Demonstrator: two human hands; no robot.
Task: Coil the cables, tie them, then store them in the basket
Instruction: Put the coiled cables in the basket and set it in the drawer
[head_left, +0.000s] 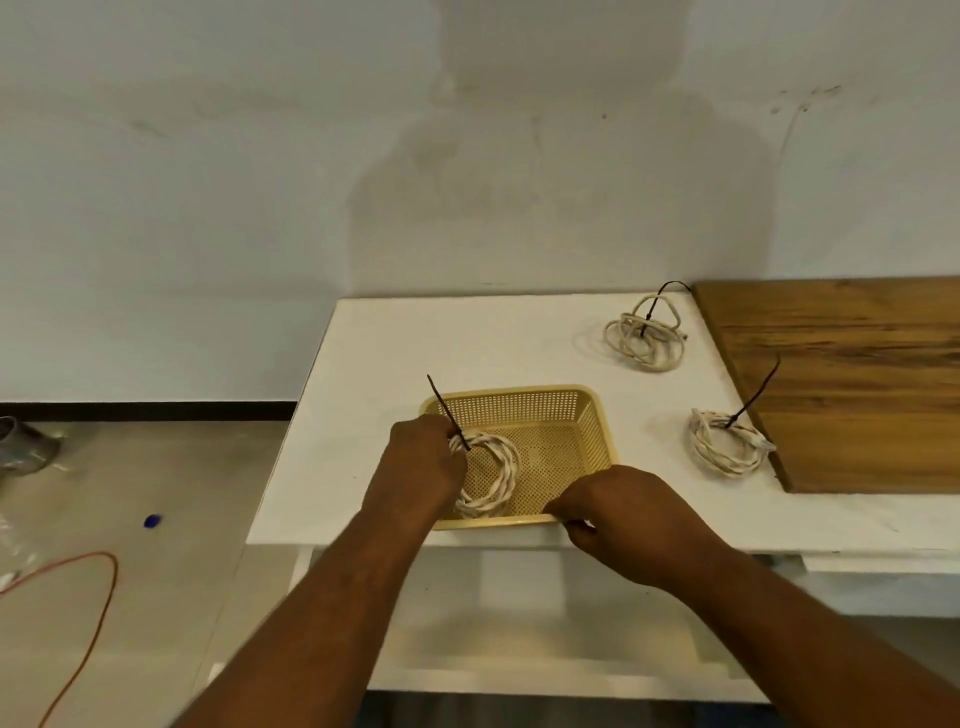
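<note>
A yellow perforated basket (582, 415) stands on the white table near its front edge. Inside it lies a coiled white twisted cable (498, 473) bound by a dark tie whose tail sticks up to the left. My left hand (423, 465) grips that coil at the tie, over the basket's left side. My right hand (623, 514) pinches the basket's front rim at its right end. Two more tied white coils lie on the table: one at the back right (644, 332), one at the right (727, 447).
A brown wooden board (852, 384) covers the table's right part, right beside the two loose coils. The white table (374, 364) ends at the left above a pale floor with an orange cord (98, 597) and a small blue object (152, 520).
</note>
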